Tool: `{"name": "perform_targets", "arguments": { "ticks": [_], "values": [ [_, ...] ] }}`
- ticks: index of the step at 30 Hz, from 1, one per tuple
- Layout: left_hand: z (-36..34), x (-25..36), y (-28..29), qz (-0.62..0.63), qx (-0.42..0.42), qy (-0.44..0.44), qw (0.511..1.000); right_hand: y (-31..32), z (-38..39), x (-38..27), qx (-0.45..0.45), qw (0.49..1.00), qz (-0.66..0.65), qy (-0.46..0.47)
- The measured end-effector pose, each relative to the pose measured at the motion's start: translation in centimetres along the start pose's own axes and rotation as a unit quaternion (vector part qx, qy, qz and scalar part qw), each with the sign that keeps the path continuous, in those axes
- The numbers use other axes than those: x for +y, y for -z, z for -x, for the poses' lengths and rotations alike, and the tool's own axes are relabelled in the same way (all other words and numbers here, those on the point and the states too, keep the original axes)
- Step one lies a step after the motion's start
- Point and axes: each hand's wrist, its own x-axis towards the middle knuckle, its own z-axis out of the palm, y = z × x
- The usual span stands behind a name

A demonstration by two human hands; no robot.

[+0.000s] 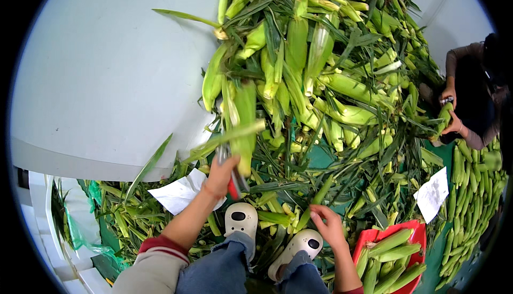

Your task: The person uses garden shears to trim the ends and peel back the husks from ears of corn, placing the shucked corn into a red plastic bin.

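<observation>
My left hand (pixel 222 173) is closed on a cutting tool (pixel 235 186) with a red handle, blurred by motion. Just above it, a green corn ear (pixel 245 117) with long husk leaves lies across or beside the tool's metal part; whether they touch is unclear. My right hand (pixel 323 218) is low at the centre right, its fingers apart and slightly curled, beside a slim green corn piece (pixel 320 195). Beyond both hands rises a large heap of unhusked corn (pixel 347 85). Cut leaves and stalk ends cover much of the green floor around my white clogs (pixel 240 219).
At right, a co-worker (pixel 475 91) grips a corn ear and a small tool, above rows of corn (pixel 470 198). A red crate of corn (pixel 419 234) sits lower right. White paper sheets (pixel 432 192) lie on the debris. A large white curved surface (pixel 96 69) fills the upper left.
</observation>
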Motion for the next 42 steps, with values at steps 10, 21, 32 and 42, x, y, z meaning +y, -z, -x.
{"name": "perform_targets", "arguments": {
  "ticks": [10,21,32,42],
  "values": [
    [8.0,-6.3,-3.4,-0.164,-0.362,0.211,0.893,-2.3,-1.7,-2.9,0.049,0.771,-0.624,-0.120],
    [4.4,-6.0,-2.2,-0.426,-0.148,-0.129,0.883,2.6,-1.3,1.7,0.268,0.726,-0.628,-0.077],
    [6.6,-7.0,-2.2,0.095,-0.205,0.373,0.900,3.9,-0.8,1.3,0.206,0.759,-0.617,-0.042],
    [10.2,-6.5,-6.2,0.114,-0.375,0.541,0.744,4.1,-0.6,0.3,0.311,0.795,-0.520,-0.020]
  ]
}}
